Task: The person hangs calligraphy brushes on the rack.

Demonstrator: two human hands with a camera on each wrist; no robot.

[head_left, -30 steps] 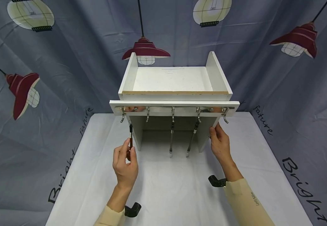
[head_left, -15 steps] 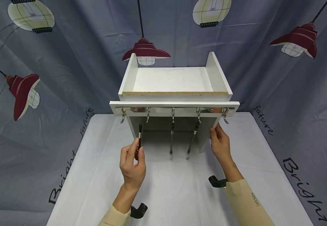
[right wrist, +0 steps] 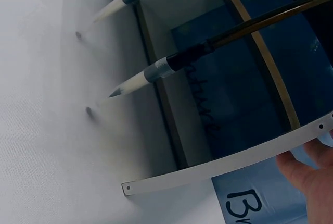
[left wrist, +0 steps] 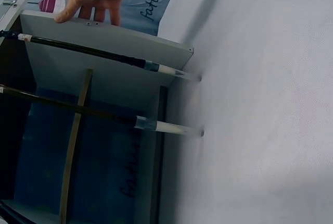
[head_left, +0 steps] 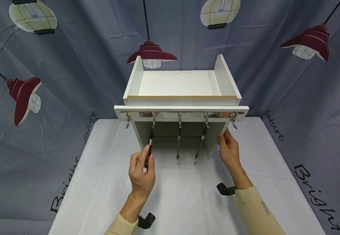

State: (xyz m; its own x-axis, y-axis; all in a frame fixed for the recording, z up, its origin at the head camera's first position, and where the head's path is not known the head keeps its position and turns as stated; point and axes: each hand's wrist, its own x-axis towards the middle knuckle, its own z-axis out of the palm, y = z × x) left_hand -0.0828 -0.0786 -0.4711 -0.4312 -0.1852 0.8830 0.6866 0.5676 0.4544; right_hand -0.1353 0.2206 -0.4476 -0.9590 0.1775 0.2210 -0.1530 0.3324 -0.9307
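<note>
My left hand (head_left: 142,174) pinches a calligraphy brush (head_left: 150,142) with a brown handle, a white label and a dark top end. The brush stands nearly upright, its top just below the second hook from the left (head_left: 153,119); whether its loop is on the hook cannot be told. Two more brushes hang from hooks: a middle brush (head_left: 178,143) and a right brush (head_left: 200,143), their pale bristles in clear caps (left wrist: 171,71). My right hand (head_left: 229,148) holds the right side panel (right wrist: 223,166) of a white wooden shelf (head_left: 181,101). The held brush's tip is hidden.
Outer hooks at the left end (head_left: 127,120) and right end (head_left: 234,120) of the rail carry nothing. An open tray (head_left: 178,82) tops the shelf. White cloth (head_left: 184,202) covers the table. A grey-blue curtain (head_left: 79,65) with printed lamps surrounds it.
My left hand has moved right with the brush, from below the leftmost hook to below the second hook. The right hand stays on the side panel.
</note>
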